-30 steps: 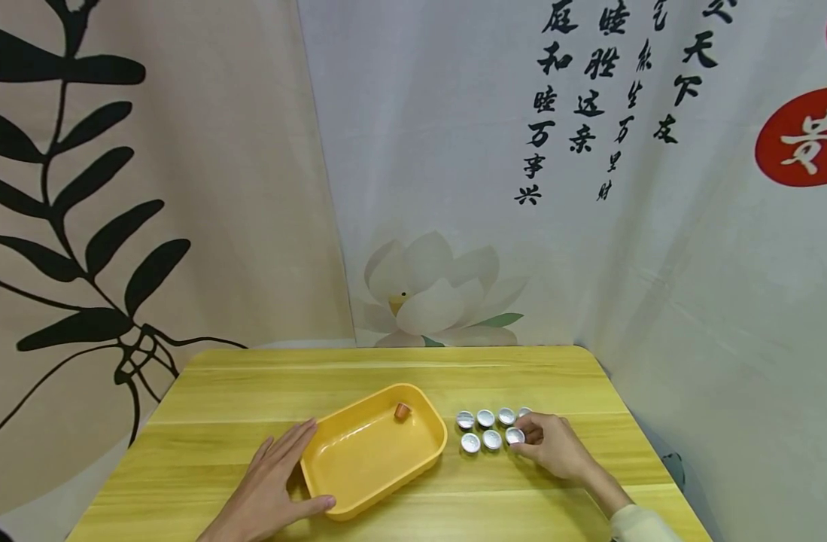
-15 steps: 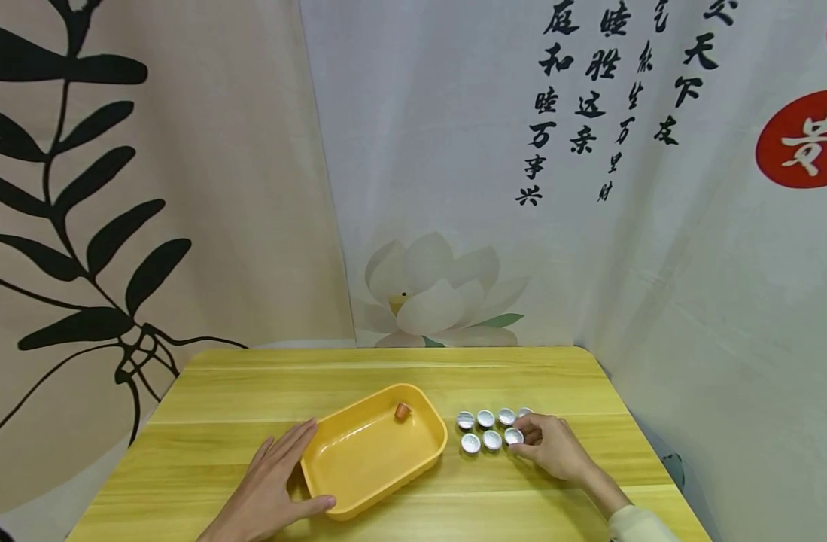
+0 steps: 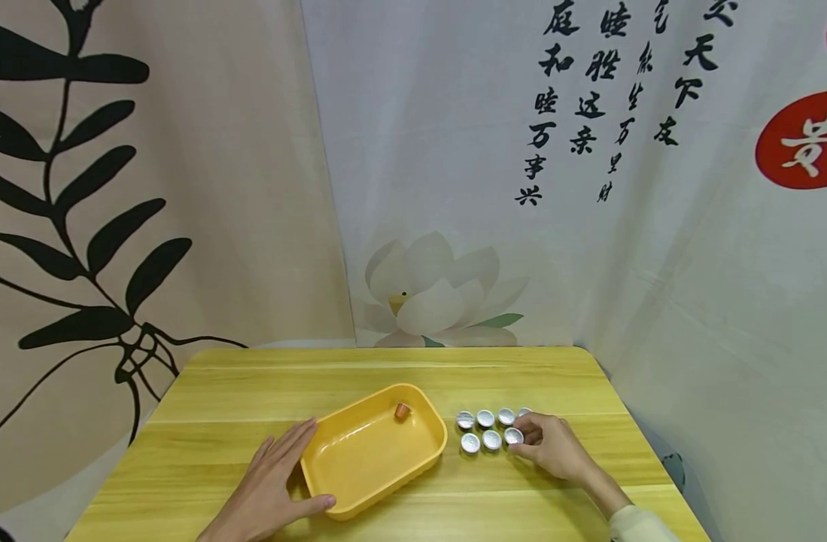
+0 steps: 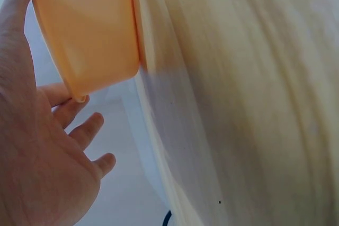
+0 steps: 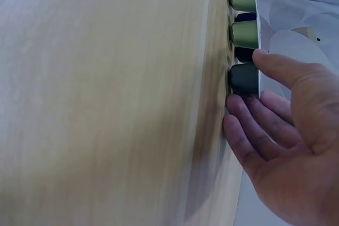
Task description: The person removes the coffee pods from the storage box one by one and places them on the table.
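At the left of the head view my left hand (image 3: 267,482) spans the short end of a yellow tray (image 3: 325,482), thumb at the near corner and fingertips at the far one. The left wrist view shows that tray's end wall (image 4: 87,30) between thumb and fingers. A small copper-brown coffee capsule (image 3: 402,412) lies inside the tray. To its right, my right hand (image 3: 555,448) pinches the near-right coffee capsule (image 5: 244,79), dark-bodied with a silver lid, between thumb and fingers. This capsule stands lid-up at the end of the front row.
Several other silver-lidded capsules (image 3: 491,439) stand in two rows beside it; green ones (image 5: 244,34) show in the right wrist view. A wooden table (image 3: 264,376) carries everything. Behind it hangs a printed curtain (image 3: 440,173).
Over the last second the pinched capsule has shifted very slightly left with the right fingertips. The left hand and the tray stay where they were.
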The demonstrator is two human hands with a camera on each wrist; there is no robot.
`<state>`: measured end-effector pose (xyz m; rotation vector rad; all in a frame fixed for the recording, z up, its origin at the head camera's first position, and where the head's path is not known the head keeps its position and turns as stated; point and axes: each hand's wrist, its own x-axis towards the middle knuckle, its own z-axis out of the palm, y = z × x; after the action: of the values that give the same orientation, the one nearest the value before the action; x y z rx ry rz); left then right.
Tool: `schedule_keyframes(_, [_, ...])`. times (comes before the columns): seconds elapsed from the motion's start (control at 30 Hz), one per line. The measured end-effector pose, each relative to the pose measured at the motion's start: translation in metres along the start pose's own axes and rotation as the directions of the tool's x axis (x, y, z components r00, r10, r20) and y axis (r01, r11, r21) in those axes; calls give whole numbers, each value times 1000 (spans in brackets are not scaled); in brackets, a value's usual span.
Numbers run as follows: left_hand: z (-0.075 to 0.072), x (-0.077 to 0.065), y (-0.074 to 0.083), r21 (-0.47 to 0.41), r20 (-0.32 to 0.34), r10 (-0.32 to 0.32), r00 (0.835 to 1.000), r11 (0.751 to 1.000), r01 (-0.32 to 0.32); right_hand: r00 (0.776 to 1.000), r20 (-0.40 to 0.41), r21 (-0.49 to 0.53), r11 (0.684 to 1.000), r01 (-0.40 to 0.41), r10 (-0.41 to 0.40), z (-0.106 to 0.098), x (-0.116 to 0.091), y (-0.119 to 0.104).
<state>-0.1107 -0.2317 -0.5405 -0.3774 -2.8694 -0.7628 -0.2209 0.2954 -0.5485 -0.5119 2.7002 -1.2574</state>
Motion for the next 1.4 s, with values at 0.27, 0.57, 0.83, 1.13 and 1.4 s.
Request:
schedule_keyframes(0.27, [-1,0,1,9,3,-2,1000,1000,2,1000,5,-3,1000,4,-4,-4,-1,-1])
schedule_keyframes(0.57, [1,0,0,1,1,-1,1000,1000,1,999,35,-61,998,-10,12,-13,-10,-6])
schedule_keyframes(0.83, [1,1,0,-5,10,-16,1000,1000,16,1000,19,-143,989,-22,25,-25,-13,-19])
schedule_keyframes(1.13, [5,0,-3,-17,8,-19,1000,1000,19,999,9,-140,989,47,-46,-31,-7,-31])
schedule_keyframes(1.4, [5,1,-3,-11,7,-12,1000,1000,12,998,1,-127,990,56,-57,-28,4,-51])
